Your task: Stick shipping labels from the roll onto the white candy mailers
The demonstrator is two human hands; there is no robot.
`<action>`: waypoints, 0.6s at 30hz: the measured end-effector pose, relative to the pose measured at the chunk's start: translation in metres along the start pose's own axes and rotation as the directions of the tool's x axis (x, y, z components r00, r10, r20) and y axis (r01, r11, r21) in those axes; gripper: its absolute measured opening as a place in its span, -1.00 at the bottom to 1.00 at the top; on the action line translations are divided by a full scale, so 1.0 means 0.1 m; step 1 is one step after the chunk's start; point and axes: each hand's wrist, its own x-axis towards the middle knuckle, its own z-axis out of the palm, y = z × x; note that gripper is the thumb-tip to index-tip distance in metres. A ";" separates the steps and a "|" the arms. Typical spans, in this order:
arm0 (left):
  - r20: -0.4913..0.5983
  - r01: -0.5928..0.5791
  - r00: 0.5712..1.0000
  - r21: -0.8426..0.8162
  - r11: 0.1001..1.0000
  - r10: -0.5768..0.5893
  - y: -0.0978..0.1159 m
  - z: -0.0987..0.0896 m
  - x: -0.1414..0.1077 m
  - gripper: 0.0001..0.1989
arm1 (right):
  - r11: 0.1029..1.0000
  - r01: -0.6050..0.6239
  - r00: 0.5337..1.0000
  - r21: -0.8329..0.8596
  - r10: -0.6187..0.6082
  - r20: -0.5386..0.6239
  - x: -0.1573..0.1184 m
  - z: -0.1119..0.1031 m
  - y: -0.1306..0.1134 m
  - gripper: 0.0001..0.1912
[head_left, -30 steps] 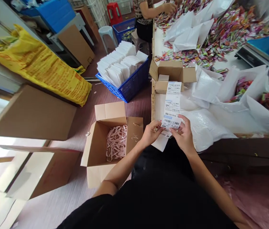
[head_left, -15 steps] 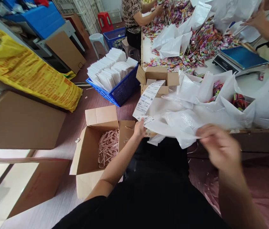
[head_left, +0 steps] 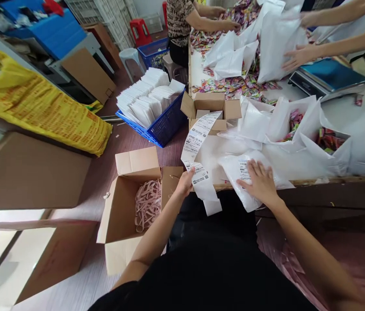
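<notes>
A long strip of printed labels [head_left: 196,139] runs up from my left hand [head_left: 185,183] to a small open carton [head_left: 210,103] on the table. The fingers of that hand are closed on the strip, and its blank backing end hangs over the table edge. My right hand [head_left: 262,181] lies flat with fingers spread on a filled white bubble mailer [head_left: 239,190]. Part of a printed label [head_left: 243,169] shows on the mailer beside my fingertips. The mailer's lower corner juts past the table edge.
Open white bags [head_left: 325,140] with small wrapped packets stand along the table's right side, near a scale [head_left: 334,77]. A co-worker's hands touch a white bag [head_left: 281,47]; another person sits farther back. A blue crate [head_left: 166,127] of mailers and a carton [head_left: 121,207] with pink strips are left.
My right hand has moved left and down onto the mailer, where a label now shows. The strip's end has dropped downward. Across the table, the co-worker's white bag has come further left.
</notes>
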 end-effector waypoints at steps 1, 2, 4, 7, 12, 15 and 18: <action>0.008 -0.015 1.000 0.075 0.997 0.015 -0.01 -0.01 0.00 -0.67 | 0.989 -0.147 0.989 0.009 0.147 -0.024 -0.11 0.01 0.07 -0.14; -0.006 -0.061 0.998 0.173 0.983 0.063 -0.01 -0.02 0.01 -0.68 | 0.952 -0.305 0.950 0.037 0.307 -0.052 -0.21 0.02 0.16 -0.07; -0.096 -0.236 0.948 0.429 0.872 0.304 0.00 0.01 0.04 -0.68 | 0.822 -0.555 0.819 0.129 0.567 -0.087 -0.34 0.03 0.31 0.02; -0.013 -0.463 0.674 0.772 0.436 0.738 0.12 0.31 0.20 -0.47 | 0.722 -0.650 0.736 0.240 0.675 -0.038 -0.31 0.03 0.46 -0.06; 0.524 -0.575 0.689 0.816 -0.062 0.501 0.39 1.32 0.88 -0.50 | 0.689 -0.676 0.717 0.262 0.697 0.015 0.04 -0.04 0.56 0.03; 0.476 -0.463 0.800 0.877 -0.128 0.366 0.53 1.73 1.26 -0.41 | 0.633 -0.623 0.755 0.459 0.640 0.140 -0.01 -0.15 0.56 -0.08; 0.507 -0.460 0.775 0.862 -0.214 0.376 0.67 1.83 1.44 -0.55 | 0.537 -0.367 0.871 0.760 0.486 0.077 -0.42 -0.32 0.51 -0.30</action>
